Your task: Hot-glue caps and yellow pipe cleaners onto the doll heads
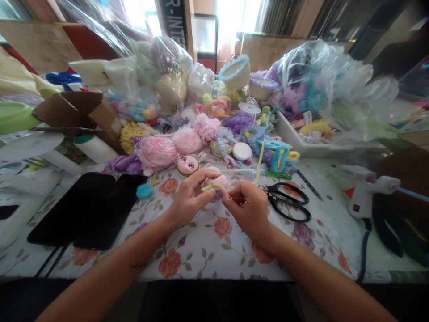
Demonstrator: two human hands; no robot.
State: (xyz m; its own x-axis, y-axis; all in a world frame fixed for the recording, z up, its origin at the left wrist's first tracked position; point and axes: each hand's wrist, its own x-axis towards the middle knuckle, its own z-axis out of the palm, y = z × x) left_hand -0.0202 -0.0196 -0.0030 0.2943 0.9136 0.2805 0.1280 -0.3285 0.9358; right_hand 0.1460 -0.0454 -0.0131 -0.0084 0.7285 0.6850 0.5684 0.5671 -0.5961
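Observation:
Over the middle of the table, my left hand (189, 197) is closed around a small pale pink rounded piece (220, 180). A yellow-green pipe cleaner (260, 162) lies across the front of that piece. My right hand (248, 208) pinches this strip close to the left fingertips, and its long free end sticks up behind the knuckles. Just beyond the left hand is a small doll face (188, 165) with painted eyes. Black-handled scissors (291, 201) lie to the right of my right hand. The fingers partly hide the pink piece.
Pink yarn balls (158, 152) and a white round lid (242, 151) crowd the back. Two black tablets (72, 205) and a blue pompom (145, 191) lie left. A pen (309, 184), a glue gun (368, 192) and a white tray (311, 147) are right. Plastic bags (338, 85) rise behind.

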